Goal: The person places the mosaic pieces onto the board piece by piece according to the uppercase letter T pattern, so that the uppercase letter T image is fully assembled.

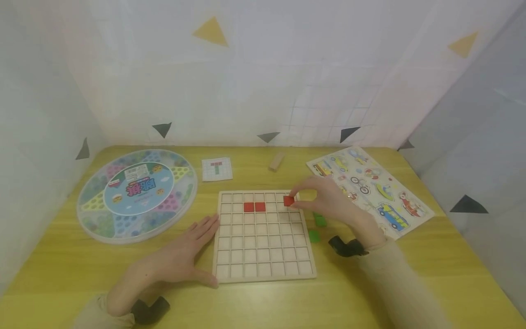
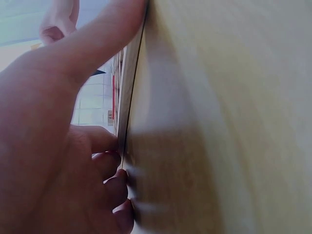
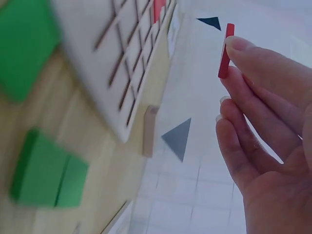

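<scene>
At centre-right, our right hand (image 1: 326,196) pinches a red tile (image 1: 288,201); lower left, our outspread left hand (image 1: 181,256) touches the grid board (image 1: 262,242).

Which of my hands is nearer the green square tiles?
Right hand, close by the green tiles. The left hand is across the square wooden grid board, at its left edge.

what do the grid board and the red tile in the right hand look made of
Grid board: probably wood; its face is pale and matte, with brown lines between cells.
Red tile: painted wood or plastic, smooth-looking; its even colour and straight edges fit both.
</scene>
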`<control>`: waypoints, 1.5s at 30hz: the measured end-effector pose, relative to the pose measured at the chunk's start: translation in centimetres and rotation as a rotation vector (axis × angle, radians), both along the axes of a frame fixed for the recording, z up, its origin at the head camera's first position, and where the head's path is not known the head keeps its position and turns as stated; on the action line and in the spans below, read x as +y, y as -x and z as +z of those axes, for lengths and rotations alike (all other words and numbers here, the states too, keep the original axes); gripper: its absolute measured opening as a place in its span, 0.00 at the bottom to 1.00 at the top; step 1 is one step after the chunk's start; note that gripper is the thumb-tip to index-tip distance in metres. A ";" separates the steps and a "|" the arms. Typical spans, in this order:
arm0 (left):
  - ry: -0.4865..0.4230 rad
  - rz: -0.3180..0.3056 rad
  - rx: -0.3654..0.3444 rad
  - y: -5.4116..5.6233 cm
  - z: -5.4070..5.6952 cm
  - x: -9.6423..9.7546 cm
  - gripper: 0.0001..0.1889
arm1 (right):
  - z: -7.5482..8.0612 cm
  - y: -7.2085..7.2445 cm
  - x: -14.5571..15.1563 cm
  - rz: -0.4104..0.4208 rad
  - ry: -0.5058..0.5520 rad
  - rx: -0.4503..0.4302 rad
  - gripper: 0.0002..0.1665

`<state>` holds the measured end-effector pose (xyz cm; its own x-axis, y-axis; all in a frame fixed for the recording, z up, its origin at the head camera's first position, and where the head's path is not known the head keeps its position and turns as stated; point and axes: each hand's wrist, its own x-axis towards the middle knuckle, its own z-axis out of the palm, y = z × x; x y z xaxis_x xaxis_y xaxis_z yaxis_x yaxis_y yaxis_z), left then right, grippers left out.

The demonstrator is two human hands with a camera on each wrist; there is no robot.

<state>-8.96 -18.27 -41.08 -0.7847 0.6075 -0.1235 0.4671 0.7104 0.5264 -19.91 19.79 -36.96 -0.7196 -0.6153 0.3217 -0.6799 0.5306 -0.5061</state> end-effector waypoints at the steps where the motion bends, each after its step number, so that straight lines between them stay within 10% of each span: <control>1: -0.001 -0.001 0.001 0.0 0.0 0.0 0.68 | 0.1 0.1 -0.3 -0.001 0.002 -0.013 0.13; 11: 0.002 -0.006 -0.009 0.1 -0.2 0.1 0.68 | 1.8 -0.1 -3.4 -0.029 -0.030 -0.079 0.14; 45: -0.001 -0.005 0.012 0.1 -0.3 0.0 0.69 | -1.6 0.6 -5.5 -0.098 -0.015 -0.250 0.11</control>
<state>-9.04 -18.30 -41.36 -0.7832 0.6113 -0.1137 0.4768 0.7078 0.5212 -20.56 14.28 -38.57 -0.8319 -0.5422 0.1182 -0.4800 0.5962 -0.6436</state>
